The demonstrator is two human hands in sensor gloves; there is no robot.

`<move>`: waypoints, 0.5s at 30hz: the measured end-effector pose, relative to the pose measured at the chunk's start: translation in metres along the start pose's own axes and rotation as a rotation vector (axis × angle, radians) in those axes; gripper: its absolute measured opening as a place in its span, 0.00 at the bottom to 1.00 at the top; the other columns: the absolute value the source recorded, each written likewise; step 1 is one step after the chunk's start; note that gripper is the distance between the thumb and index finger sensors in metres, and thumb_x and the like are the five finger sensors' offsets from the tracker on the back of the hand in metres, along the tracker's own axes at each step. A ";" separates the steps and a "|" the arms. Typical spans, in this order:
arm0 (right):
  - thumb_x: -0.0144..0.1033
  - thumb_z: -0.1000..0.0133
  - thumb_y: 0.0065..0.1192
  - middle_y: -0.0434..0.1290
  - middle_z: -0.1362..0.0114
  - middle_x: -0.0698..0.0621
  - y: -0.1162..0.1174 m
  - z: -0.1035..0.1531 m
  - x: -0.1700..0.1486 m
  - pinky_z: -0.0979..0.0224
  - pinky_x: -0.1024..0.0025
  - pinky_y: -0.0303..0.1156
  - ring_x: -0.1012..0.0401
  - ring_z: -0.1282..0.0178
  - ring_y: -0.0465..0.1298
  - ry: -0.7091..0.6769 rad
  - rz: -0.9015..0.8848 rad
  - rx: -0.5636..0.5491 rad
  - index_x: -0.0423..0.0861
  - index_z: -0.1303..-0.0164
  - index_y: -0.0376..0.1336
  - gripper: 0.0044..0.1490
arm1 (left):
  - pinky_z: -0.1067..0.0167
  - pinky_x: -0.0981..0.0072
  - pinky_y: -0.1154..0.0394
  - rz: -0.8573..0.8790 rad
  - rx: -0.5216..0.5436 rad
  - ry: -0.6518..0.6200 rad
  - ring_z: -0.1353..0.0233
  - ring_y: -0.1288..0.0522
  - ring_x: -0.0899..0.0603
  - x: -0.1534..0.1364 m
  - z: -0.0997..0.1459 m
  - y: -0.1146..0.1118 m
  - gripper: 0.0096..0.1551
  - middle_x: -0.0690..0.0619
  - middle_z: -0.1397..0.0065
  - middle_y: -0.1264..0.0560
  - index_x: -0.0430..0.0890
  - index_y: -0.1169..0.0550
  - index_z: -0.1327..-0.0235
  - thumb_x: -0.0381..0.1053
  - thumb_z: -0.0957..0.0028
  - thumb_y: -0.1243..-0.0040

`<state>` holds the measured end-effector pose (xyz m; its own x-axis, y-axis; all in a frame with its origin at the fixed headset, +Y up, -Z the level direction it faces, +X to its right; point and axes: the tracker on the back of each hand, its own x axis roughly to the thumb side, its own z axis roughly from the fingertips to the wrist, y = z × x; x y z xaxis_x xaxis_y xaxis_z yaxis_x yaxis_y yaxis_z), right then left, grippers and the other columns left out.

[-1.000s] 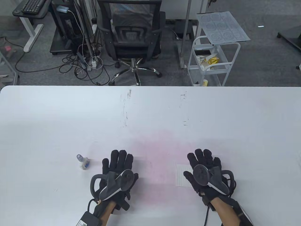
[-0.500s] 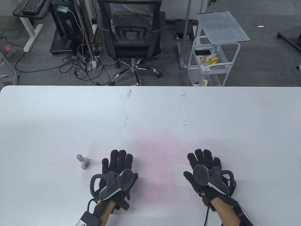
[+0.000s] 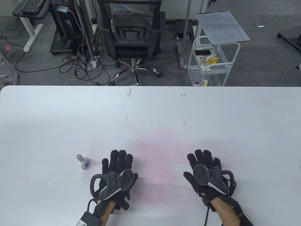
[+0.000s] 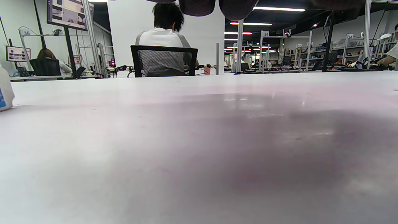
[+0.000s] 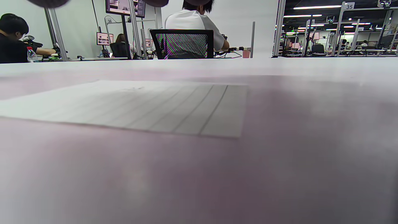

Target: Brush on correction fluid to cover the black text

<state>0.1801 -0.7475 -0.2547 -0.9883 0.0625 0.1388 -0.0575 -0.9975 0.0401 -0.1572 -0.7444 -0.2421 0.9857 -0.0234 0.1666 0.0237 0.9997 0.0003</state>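
Nothing has moved since the earlier frames: your hands and both items lie where they lay a second ago. Your left hand point(image 3: 117, 168) rests flat on the white desk point(image 3: 150, 110), fingers stretched out and together, grasping nothing. Your right hand point(image 3: 204, 168) lies flat too, fingers extended, its thumb side overlapping the right edge of the lined paper point(image 3: 183, 175) (the sheet shows faint ruled lines, and a small faint mark near its far edge in the right wrist view point(image 5: 133, 88), too blurred to read). It presses on the paper rather than holding it.

The correction fluid bottle point(image 3: 82, 162) stands on the desk just to the left of your left hand, apart from it, its cap on and its blue label facing you. In the left wrist view only a sliver of the bottle point(image 4: 5, 91) shows at the left edge.

Paper and bottle are well apart, with your left hand between them. Beyond the desk's far edge stands a black mesh office chair point(image 3: 131, 35), with a white trolley point(image 3: 211, 61) to its right.
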 end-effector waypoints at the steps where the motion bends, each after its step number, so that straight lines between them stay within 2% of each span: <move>1: 0.72 0.52 0.42 0.38 0.17 0.55 0.000 0.000 0.000 0.24 0.34 0.45 0.45 0.16 0.40 0.000 0.000 0.000 0.61 0.23 0.40 0.49 | 0.23 0.35 0.48 0.001 0.001 0.000 0.14 0.53 0.38 0.000 0.000 0.000 0.47 0.52 0.14 0.51 0.59 0.45 0.22 0.74 0.56 0.57; 9: 0.72 0.52 0.42 0.39 0.17 0.55 -0.001 0.000 -0.004 0.24 0.34 0.45 0.45 0.16 0.40 0.021 -0.023 0.000 0.61 0.24 0.40 0.49 | 0.23 0.35 0.48 0.004 0.002 0.005 0.14 0.53 0.38 -0.001 0.000 0.001 0.47 0.52 0.14 0.51 0.59 0.45 0.22 0.74 0.56 0.57; 15: 0.71 0.53 0.44 0.40 0.17 0.55 0.001 -0.002 -0.014 0.24 0.34 0.45 0.44 0.16 0.41 0.099 -0.042 0.023 0.61 0.24 0.41 0.49 | 0.23 0.35 0.48 0.009 0.007 0.008 0.14 0.53 0.38 -0.002 0.000 0.001 0.47 0.52 0.14 0.51 0.59 0.45 0.22 0.74 0.56 0.57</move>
<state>0.1936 -0.7494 -0.2590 -0.9943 0.0994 0.0386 -0.0967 -0.9931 0.0667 -0.1591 -0.7430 -0.2427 0.9872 -0.0142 0.1586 0.0135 0.9999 0.0055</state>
